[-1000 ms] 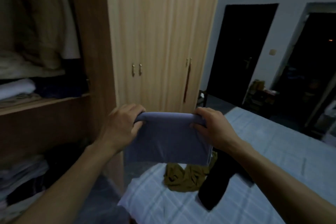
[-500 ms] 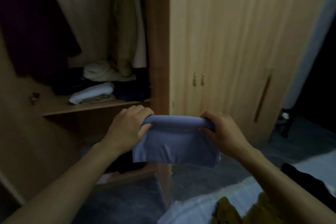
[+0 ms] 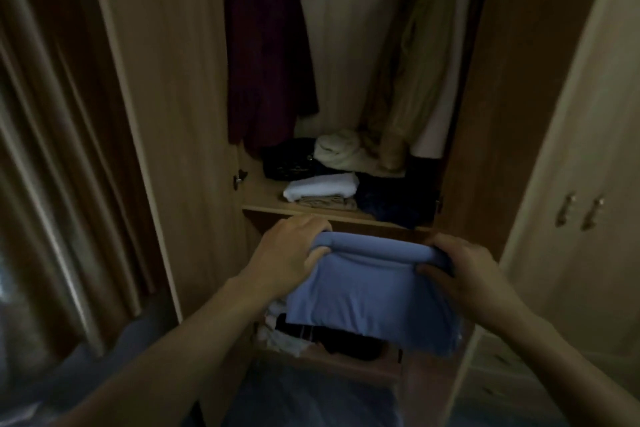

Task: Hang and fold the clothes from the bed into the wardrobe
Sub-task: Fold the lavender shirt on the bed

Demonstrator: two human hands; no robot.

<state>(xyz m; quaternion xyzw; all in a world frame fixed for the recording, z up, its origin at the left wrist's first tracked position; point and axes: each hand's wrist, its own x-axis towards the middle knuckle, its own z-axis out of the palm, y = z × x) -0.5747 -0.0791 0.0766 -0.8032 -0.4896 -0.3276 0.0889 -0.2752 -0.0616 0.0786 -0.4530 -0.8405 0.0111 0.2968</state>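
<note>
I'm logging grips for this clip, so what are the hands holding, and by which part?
Both hold the folded blue garment by its top folded edge: left hand at the left end, right hand at the right end.

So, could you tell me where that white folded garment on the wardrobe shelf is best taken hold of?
Grip the white folded garment by its thick front fold, coming from the open front of the shelf. It lies flat on top of a beige piece, with dark clothes close at its right and behind, so only the front edge is free.
</note>
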